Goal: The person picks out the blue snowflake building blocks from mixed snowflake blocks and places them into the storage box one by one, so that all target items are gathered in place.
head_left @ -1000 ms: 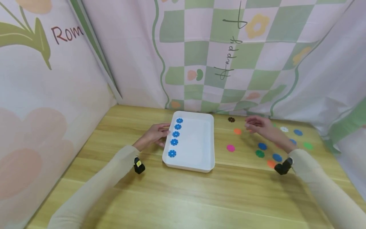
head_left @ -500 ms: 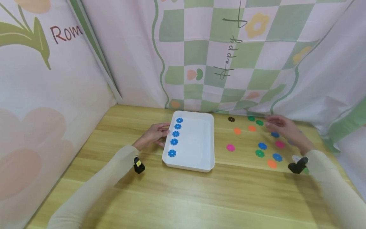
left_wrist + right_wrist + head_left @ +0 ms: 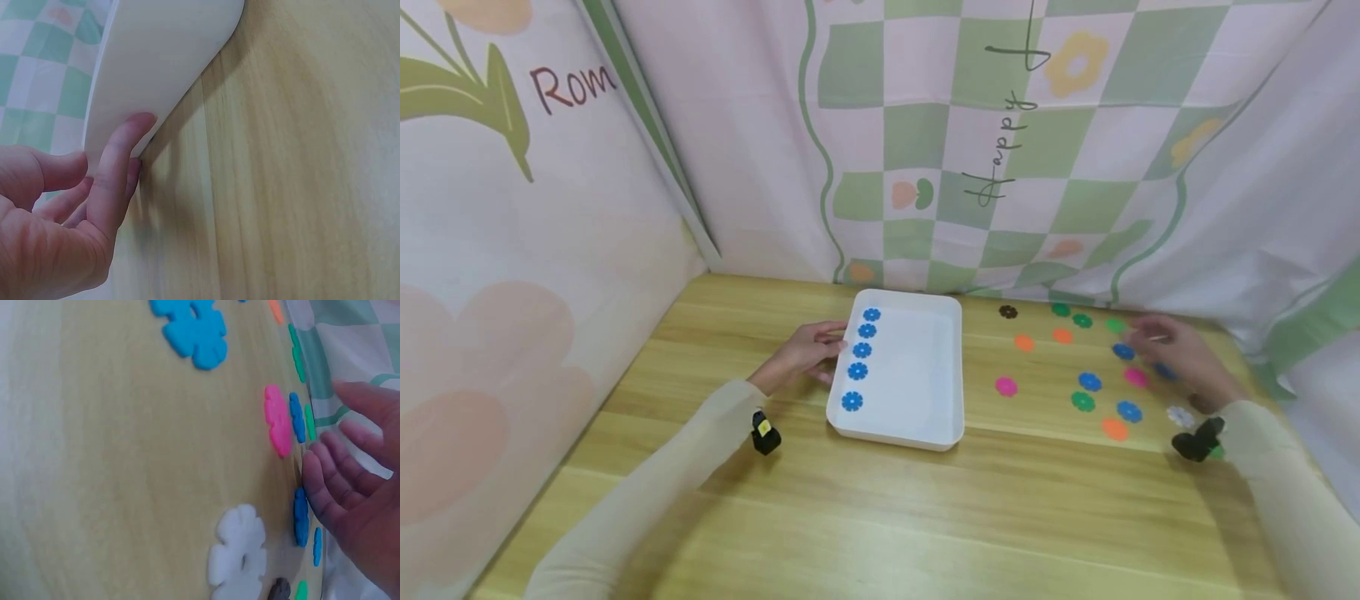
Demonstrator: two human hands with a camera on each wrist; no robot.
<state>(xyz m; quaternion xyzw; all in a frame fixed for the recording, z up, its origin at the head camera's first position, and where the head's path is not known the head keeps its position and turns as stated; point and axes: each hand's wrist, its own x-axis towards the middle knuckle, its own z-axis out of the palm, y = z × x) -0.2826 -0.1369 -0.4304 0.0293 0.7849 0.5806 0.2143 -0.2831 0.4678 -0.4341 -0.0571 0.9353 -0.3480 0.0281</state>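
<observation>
A shallow white tray [image 3: 917,358] sits on a wooden table [image 3: 880,525], left of the scattered discs, its long axis running away from the person. The left hand [image 3: 805,352] is nearer the tray: its fingers rest on the outside of the left wall, with the thumb by the rim. The right hand [image 3: 1180,352] is well apart, off to the right and above the loose discs, fingers loosely bent and seemingly holding nothing; whether it touches a disc cannot be told. Nearest its fingers are a bright green disc [image 3: 1116,326] and a dark-toned blue disc [image 3: 1165,372].

Inside the tray, five blue flower-shaped discs [image 3: 862,350] line the left wall, parallel with the long axis; the gap ahead of the nearest one is the widest.

On the table, counted: five blue, one only a sliver in the right wrist view; three orange discs [image 3: 1024,342]; three dark green discs [image 3: 1083,402]; two pink discs [image 3: 1007,387]; two dark brown discs [image 3: 1008,312]; at least one white disc [image 3: 1180,417]; and at least two bright green. The right arm may hide others.
</observation>
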